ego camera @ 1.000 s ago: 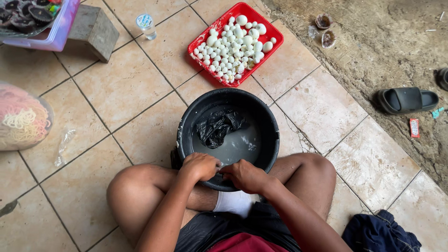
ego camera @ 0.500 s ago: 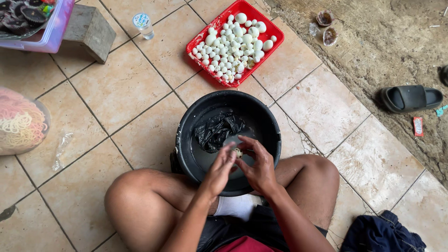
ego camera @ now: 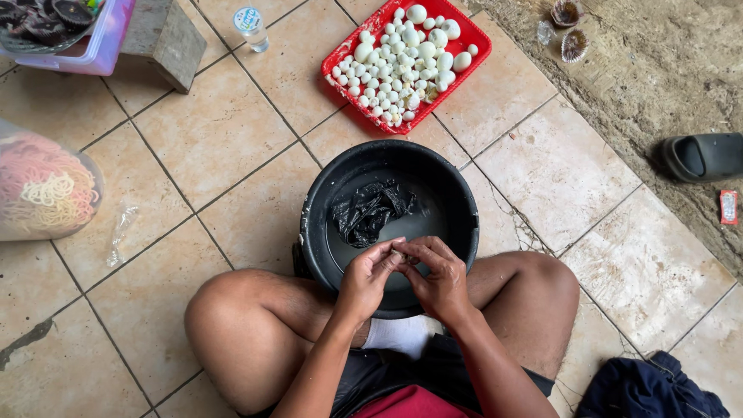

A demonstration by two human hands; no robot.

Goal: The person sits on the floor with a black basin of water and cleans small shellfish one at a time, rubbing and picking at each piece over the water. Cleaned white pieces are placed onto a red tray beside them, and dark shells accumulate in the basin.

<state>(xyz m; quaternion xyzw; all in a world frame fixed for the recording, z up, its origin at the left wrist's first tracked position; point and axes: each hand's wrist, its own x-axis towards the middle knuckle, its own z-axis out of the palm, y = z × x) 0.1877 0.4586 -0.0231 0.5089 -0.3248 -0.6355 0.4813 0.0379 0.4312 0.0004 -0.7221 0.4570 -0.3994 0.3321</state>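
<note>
A person sits cross-legged on a tiled floor (ego camera: 232,131), left hand (ego camera: 368,279) and right hand (ego camera: 437,275) meeting over the near rim of a black bucket (ego camera: 464,209). The fingers (ego camera: 387,251) of both hands are pressed together, pinching a small pale object (ego camera: 400,254), too small to identify. Just beyond the fingertips a crumpled black plastic bag (ego camera: 368,213) lies in the bucket's water. Farther out sits a red tray (ego camera: 472,35) heaped with peeled white eggs (ego camera: 402,62). Well off to the right lies a dark sandal (ego camera: 700,155).
</note>
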